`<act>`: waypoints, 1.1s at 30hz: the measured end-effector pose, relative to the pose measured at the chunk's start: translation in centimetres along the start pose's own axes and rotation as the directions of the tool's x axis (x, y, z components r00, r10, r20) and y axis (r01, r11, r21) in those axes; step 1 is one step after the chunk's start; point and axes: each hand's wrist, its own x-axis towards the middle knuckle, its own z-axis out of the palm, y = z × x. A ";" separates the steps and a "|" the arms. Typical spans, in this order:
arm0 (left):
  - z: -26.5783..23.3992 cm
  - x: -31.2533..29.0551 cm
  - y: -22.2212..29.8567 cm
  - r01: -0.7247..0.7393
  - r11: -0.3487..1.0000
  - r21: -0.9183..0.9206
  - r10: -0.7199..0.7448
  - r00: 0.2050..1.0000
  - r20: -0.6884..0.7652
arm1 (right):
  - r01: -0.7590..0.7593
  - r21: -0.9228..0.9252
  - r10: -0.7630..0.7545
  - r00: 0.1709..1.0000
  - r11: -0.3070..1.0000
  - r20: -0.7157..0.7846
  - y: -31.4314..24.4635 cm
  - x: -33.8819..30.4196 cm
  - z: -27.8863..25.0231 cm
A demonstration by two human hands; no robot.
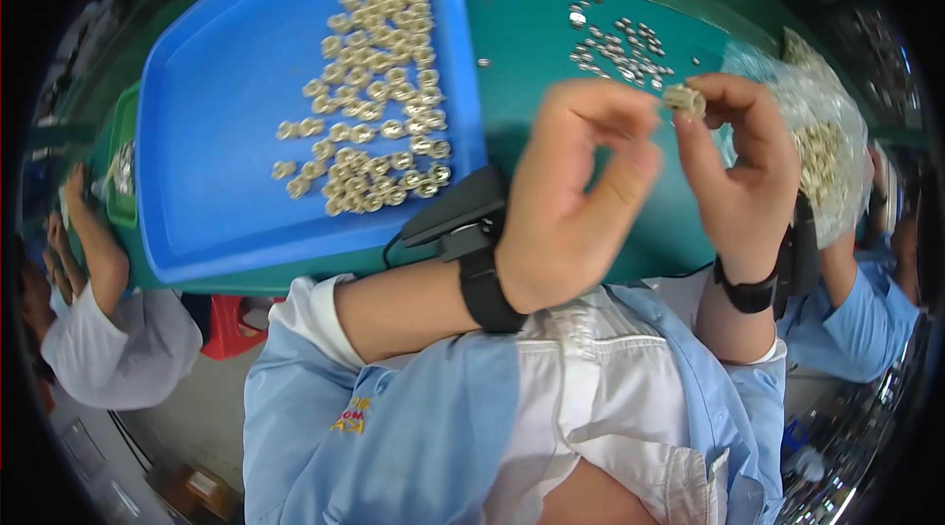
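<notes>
My right hand (743, 156) pinches a small cream-coloured plastic fitting (684, 101) between thumb and fingertips, above the green table. Just left of it is my left hand (576, 190), slightly blurred by motion. Its fingers are bent and its thumb stands apart from the index finger, with nothing visible between them; the fingertips come close to the fitting. Many similar cream fittings (369, 112) lie in the right part of a large blue tray (226, 171). Beyond my hands, small shiny metal pieces (620, 53) are scattered on the table (522, 18).
A clear plastic bag (837, 112) of cream fittings stands at the right. On the left is a green bin (123, 195) beside the tray. Co-workers' arms show on both sides. Black bands and devices (492, 294) are strapped to my wrists.
</notes>
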 end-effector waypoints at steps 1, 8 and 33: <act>-0.5 -0.1 0.4 -0.154 0.984 0.084 0.145 0.984 0.108 | -0.020 0.023 0.019 0.999 1.000 0.047 0.4 0.8 0.5; -0.2 -0.7 1.7 -0.453 0.886 0.102 0.411 0.866 0.284 | 0.057 0.059 -0.074 0.931 0.997 0.356 -1.3 5.6 6.9; 0.2 -1.7 2.8 -0.208 0.978 0.010 0.201 0.956 0.212 | 0.205 -0.144 -0.099 0.842 0.968 0.530 -0.3 15.9 20.9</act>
